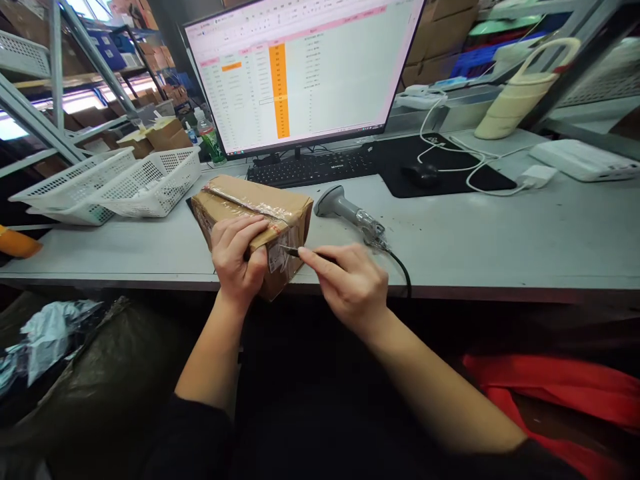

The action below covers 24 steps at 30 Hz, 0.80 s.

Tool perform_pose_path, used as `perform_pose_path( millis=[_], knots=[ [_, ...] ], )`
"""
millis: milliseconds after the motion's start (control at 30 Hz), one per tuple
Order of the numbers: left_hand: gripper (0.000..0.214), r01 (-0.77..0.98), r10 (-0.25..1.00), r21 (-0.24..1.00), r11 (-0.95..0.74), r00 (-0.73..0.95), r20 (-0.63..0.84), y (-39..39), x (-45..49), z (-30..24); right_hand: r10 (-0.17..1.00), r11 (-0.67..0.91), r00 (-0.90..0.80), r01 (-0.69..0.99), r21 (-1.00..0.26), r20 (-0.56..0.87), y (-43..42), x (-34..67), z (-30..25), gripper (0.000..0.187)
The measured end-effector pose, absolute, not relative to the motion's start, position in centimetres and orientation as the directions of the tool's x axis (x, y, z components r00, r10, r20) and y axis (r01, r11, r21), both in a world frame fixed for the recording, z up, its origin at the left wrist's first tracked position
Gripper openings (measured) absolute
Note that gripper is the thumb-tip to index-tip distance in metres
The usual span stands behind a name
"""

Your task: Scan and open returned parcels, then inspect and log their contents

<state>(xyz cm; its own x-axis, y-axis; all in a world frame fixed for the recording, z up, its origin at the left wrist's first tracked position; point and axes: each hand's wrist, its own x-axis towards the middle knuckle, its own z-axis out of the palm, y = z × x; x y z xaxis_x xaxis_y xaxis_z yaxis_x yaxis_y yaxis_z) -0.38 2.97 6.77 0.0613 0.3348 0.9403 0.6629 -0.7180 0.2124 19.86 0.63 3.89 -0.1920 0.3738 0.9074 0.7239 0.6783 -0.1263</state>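
Note:
A taped cardboard parcel rests at the front edge of a grey desk. My left hand is closed over the parcel's near corner, gripping it. My right hand pinches a thin black pen-like tool whose tip touches the white label on the parcel's near face. A grey barcode scanner lies on the desk just behind my right hand, its black cable running past my wrist.
Behind the parcel stand a black keyboard and a monitor showing a spreadsheet. White plastic baskets sit at the left. A black mouse on a mat, white cables and a white box lie at the right.

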Motion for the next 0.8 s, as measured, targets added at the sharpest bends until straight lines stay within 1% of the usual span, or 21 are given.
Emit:
perform_pose_path(
  millis=[67, 200, 267, 367, 467, 533, 667, 800],
  knots=[
    [0.028, 0.680, 0.345, 0.211, -0.702, 0.065, 0.936, 2.9, -0.4, 6.7, 0.384, 0.680, -0.210, 0.723, -0.122, 0.899, 0.8, 19.6, 3.9, 0.044],
    [0.027, 0.673, 0.342, 0.221, -0.705, 0.050, 0.938, 3.0, -0.5, 6.5, 0.408, 0.595, -0.143, 0.791, -0.144, 0.902, 2.1, 19.9, 3.9, 0.039],
    [0.027, 0.665, 0.343, 0.224, -0.712, 0.051, 0.938, 2.8, -0.5, 6.7, 0.410, 0.591, -0.128, 0.792, -0.156, 0.903, 2.5, 20.2, 3.7, 0.036],
    [0.027, 0.688, 0.417, 0.224, -0.691, 0.126, 0.900, 2.1, -0.7, 7.8, 0.430, 0.623, -0.146, 0.762, -0.176, 0.891, 2.4, 20.3, 3.4, 0.035],
    [0.027, 0.776, 0.520, 0.174, -0.606, 0.222, 0.825, 1.4, -0.8, 9.3, 0.461, 0.624, -0.154, 0.756, -0.197, 0.874, 2.1, 20.2, 3.0, 0.034],
    [0.026, 0.817, 0.552, 0.143, -0.559, 0.238, 0.799, 1.2, -0.8, 10.0, 0.478, 0.610, -0.134, 0.762, -0.218, 0.868, 2.0, 20.0, 2.9, 0.034],
    [0.024, 0.836, 0.562, 0.119, -0.536, 0.249, 0.789, 1.5, -0.5, 10.1, 0.464, 0.604, -0.100, 0.762, -0.232, 0.880, 2.1, 19.9, 2.8, 0.035],
    [0.023, 0.832, 0.504, 0.103, -0.546, 0.227, 0.833, 1.9, -0.2, 9.6, 0.453, 0.596, -0.116, 0.777, -0.204, 0.884, 2.1, 19.8, 2.8, 0.036]
  ],
)
